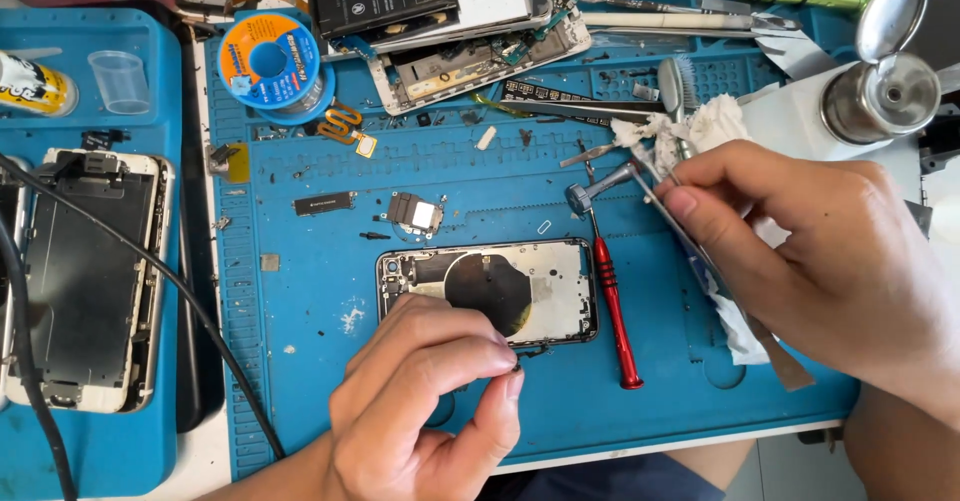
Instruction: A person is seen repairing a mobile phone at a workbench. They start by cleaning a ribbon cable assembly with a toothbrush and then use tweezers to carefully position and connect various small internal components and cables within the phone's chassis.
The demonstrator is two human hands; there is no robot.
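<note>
Landmark: the opened phone housing (488, 291) is lying flat on the blue repair mat (300, 381), and all places below are given from it.
Left hand: the left hand (430, 411) is hovering just in front of the housing, partly covering its near edge.
Left fingers: thumb and forefinger are pressing together on a very small dark part (516, 366), just at the near edge of the housing; what kind of part it is, I cannot tell.
Right hand: the right hand (830, 261) is staying to the right of the housing, well apart from it.
Right fingers: they are closing around thin metal tweezers (668, 206) and a crumpled white tissue (700, 131); the tweezers' tips are pointing up and left, behind the right end of the housing.
Red screwdriver (612, 306): it is lying on the mat just beside the right end of the housing.
Small module (415, 214): it is lying just behind the housing.
Solder spool (270, 61): it is standing far behind the housing, to the left.
Second phone (90, 281): it is resting open, well apart to the left, with a black cable (150, 261) crossing over it.
</note>
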